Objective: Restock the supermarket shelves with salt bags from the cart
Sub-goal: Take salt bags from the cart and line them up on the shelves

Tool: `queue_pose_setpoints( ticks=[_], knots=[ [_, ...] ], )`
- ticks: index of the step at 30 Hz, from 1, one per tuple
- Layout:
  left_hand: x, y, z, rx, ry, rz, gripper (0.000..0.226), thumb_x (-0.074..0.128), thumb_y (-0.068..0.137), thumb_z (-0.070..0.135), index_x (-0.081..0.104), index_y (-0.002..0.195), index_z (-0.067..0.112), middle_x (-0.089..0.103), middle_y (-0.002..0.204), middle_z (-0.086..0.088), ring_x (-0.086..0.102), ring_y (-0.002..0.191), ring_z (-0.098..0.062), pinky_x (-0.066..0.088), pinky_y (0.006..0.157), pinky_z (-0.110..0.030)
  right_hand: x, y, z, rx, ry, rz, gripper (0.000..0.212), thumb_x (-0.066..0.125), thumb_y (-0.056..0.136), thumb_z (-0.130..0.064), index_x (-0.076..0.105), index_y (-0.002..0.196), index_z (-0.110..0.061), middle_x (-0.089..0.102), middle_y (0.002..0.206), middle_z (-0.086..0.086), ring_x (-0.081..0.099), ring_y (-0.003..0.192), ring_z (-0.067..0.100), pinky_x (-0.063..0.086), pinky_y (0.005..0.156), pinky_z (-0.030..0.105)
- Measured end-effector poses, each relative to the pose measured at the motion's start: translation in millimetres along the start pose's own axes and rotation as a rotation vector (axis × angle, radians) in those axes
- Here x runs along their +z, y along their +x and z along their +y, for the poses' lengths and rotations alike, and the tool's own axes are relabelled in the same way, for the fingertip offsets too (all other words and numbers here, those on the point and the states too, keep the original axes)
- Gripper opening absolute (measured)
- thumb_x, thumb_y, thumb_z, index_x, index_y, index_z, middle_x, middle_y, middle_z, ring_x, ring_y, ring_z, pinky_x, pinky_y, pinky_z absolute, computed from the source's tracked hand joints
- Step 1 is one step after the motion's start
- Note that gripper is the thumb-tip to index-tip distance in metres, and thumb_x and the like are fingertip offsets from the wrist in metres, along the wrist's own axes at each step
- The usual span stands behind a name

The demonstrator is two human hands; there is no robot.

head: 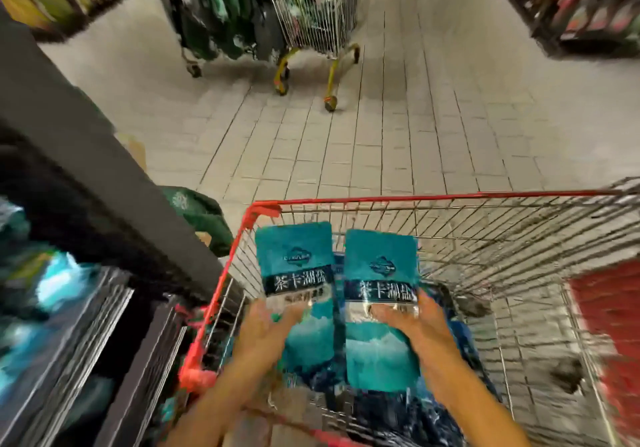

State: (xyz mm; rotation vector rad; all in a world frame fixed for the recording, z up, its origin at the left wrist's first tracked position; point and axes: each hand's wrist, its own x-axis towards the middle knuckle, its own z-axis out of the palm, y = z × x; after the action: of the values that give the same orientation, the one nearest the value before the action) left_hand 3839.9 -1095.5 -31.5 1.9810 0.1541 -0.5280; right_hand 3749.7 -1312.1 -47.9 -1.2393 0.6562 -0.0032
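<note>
Shelves lie to the left of the cart, so both bags must swing leftward; the left hand is the nearer one. Each hand carries one teal salt bag above the cart, long axes pointing away from the person, side by side and nearly touching. The left bag sits in that hand's curled fingers; the right hand grips the right bag, fingers spread across its front. More bags lie in the cart beneath.

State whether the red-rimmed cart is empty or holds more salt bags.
Not empty: more blue bags lie in the cart beneath the two held.
</note>
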Motion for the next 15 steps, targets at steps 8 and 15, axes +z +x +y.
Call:
queue_pose_setpoints(
  ticks=[8,15],
  knots=[
    [-151.7,-136.4,50.2,0.346,-0.153,0.345,0.007,0.071,0.088,0.021,0.074,0.089,0.015,0.077,0.084,0.012,0.07,0.076,-0.001,0.053,0.069,-0.018,124.3,-105.5,-82.3,-0.319,0.031,-0.245,0.054,0.09,0.048,-0.031,0.073,0.099,-0.03,0.077,0.098,0.007,0.076,0.083,0.025,0.058,0.06,0.03],
    [-240.6,-243.7,71.1,0.532,-0.144,0.671,0.006,0.074,0.084,0.021,0.074,0.08,0.017,0.075,0.079,0.016,0.067,0.07,0.007,0.046,0.061,-0.006,222.7,-172.2,-142.6,-0.505,0.046,-0.541,0.055,0.092,0.051,-0.016,0.071,0.101,-0.023,0.077,0.099,0.011,0.075,0.083,0.028,0.059,0.062,0.034]
  ],
)
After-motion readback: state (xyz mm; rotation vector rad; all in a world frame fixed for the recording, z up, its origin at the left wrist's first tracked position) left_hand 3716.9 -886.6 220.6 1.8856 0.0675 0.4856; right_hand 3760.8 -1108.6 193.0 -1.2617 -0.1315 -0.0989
